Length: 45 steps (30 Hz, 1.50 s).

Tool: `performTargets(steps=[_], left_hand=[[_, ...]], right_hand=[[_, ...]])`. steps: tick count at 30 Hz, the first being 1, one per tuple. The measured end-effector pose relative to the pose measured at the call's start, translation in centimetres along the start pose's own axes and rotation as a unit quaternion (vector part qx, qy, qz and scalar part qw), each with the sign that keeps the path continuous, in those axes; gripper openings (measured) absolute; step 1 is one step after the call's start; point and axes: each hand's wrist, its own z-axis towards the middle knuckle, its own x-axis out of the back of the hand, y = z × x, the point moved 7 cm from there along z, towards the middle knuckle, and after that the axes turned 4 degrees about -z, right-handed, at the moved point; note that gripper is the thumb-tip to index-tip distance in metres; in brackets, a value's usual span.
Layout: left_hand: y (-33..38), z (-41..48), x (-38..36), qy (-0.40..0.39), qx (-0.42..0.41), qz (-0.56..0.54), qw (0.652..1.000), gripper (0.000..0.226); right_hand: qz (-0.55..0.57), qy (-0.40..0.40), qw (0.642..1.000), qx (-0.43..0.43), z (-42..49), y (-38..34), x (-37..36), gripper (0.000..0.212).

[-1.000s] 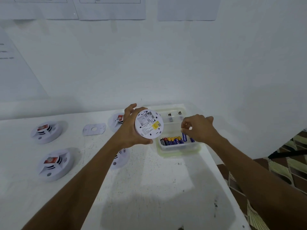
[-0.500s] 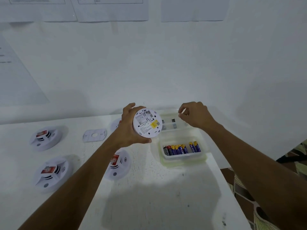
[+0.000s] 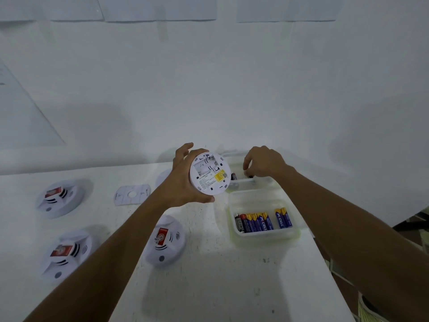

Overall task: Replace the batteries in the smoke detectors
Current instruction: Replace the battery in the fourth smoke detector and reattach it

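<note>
Blue-and-yellow batteries (image 3: 282, 218) in the clear tub (image 3: 253, 201), at five o'clock from the held detector (image 3: 210, 174), bear lettering ending "CELL"; the detector's back-label print is too small to read.

White wall (image 3: 232, 89) fills the view, flat and dim, sheets of paper (image 3: 160, 8) taped along the top. Below, a white table (image 3: 220, 287), flecked with dark specks, meets it. Down right, patterned floor (image 3: 366, 310) peeks past the table's edge.
</note>
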Motion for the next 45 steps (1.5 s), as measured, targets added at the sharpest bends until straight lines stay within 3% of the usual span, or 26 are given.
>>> performTargets(steps=[4, 8, 12, 20, 24, 31, 37, 41, 45], left_hand=[[-0.2, 0.0, -0.1, 0.0, 0.001, -0.003, 1.0, 0.106], [-0.2, -0.3, -0.4, 0.004, 0.006, -0.002, 1.0, 0.106], [1.0, -0.7, -1.4, -0.005, -0.004, -0.019, 1.0, 0.103], [2.3, -1.9, -2.2, -0.001, -0.021, -0.019, 1.0, 0.103], [3.0, -2.3, -2.2, 0.0, -0.037, -0.017, 0.999, 0.102], [3.4, -2.6, -2.0, 0.009, -0.047, -0.009, 0.999, 0.103], [3.9, -3.0, -1.8, 0.007, -0.066, -0.035, 0.997, 0.102], [3.6, -3.1, -1.8, 0.004, -0.065, -0.043, 0.997, 0.106], [3.0, -2.8, -2.0, -0.001, -0.058, -0.046, 0.997, 0.104]], right_hand=[[0.18, 0.066, 0.981, -0.007, -1.1, 0.3, 2.3, 0.008], [0.411, 0.135, 0.901, 0.037, -5.3, -1.1, 5.2, 0.005], [0.497, 0.167, 0.848, 0.074, -8.5, -3.4, 5.4, 0.007], [0.443, 0.243, 0.862, 0.043, -10.2, -4.4, 2.2, 0.008], [0.48, 0.203, 0.852, 0.054, -10.8, -5.1, 1.3, 0.01], [0.495, 0.256, 0.827, 0.073, -12.1, -5.3, 0.9, 0.01], [0.35, 0.339, 0.858, 0.162, -12.9, -6.2, 1.4, 0.012], [0.274, 0.348, 0.868, 0.226, -13.2, -6.7, 1.2, 0.024], [0.251, 0.333, 0.874, 0.25, -12.6, -6.4, 0.8, 0.022]])
